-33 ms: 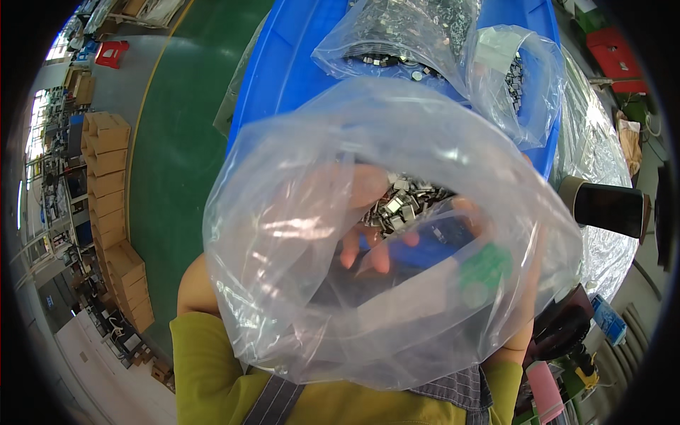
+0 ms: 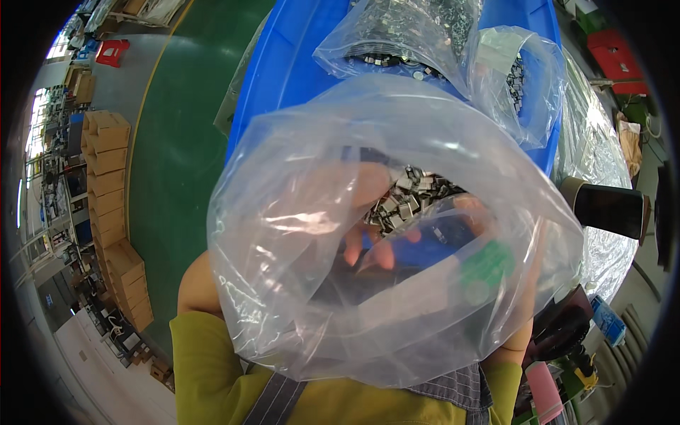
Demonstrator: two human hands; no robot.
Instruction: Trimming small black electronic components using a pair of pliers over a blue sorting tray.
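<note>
A large clear plastic bag [image 2: 283, 283] fills the middle of the view, its wide mouth facing me. Small silvery metal parts [image 2: 407, 202] lie heaped at its bottom. My left hand [image 2: 365, 195] shows blurred through the film, curled around the bag at the heap, with its fingertips below the parts. On the heap's other side my right hand [image 2: 471, 212] grips the bag too, mostly veiled by plastic. A white label and a green round patch [image 2: 485, 269] show through the film.
Behind the bag stands a blue plastic bin [image 2: 276, 64]. In it lie a clear bag of small parts [image 2: 404, 35] and a smaller bag of parts [image 2: 520, 85]. A dark device [image 2: 609, 209] juts in at right. Cardboard boxes [image 2: 110, 184] line the green floor at left.
The bag has shifted very slightly, and the metal parts inside sit a little higher and differently heaped. Both hands keep their hold.
</note>
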